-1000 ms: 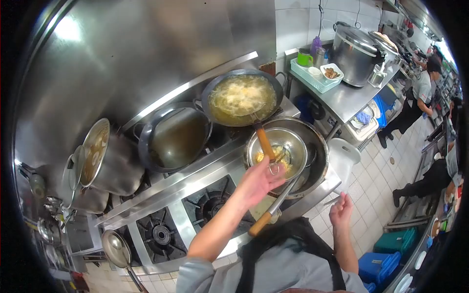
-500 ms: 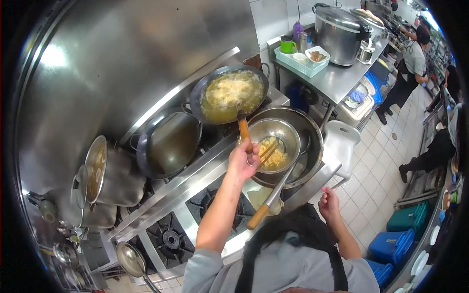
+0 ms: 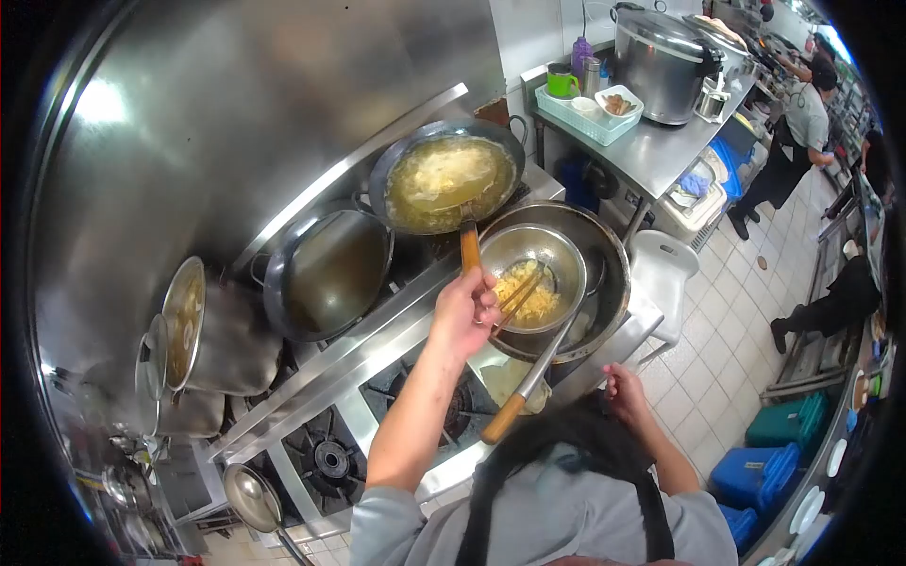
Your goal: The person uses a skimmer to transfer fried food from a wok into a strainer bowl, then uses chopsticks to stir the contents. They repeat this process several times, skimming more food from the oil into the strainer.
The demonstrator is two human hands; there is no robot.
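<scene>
My left hand (image 3: pixel 464 316) is wrapped round the wooden handle (image 3: pixel 471 247) of a tool whose far end lies in the wok (image 3: pixel 379 203) of bubbling oil. Pale food (image 3: pixel 453 170) froths in that oil. Beside this hand, wooden chopsticks (image 3: pixel 517 300) reach into a metal bowl (image 3: pixel 562 259) with yellow fried bits (image 3: pixel 531 300). The bowl sits inside a larger basin (image 3: pixel 618 283), where a ladle with a wooden handle (image 3: pixel 503 420) also rests. My right hand (image 3: pixel 627 391) hangs off to the right, fingers curled, touching no visible object.
A second wok (image 3: pixel 330 278) and a tall pot (image 3: pixel 231 344) stand left on the stove. Burners (image 3: pixel 331 459) lie nearer me. At the right are a stool (image 3: pixel 663 269), a steel table (image 3: pixel 651 156) with a large cooker (image 3: pixel 656 71), blue bins (image 3: pixel 758 472) and a co-worker (image 3: pixel 802 123).
The foam in the wok has shrunk and more oil shows. My left hand has shifted slightly left and down; my right hand has moved a little left.
</scene>
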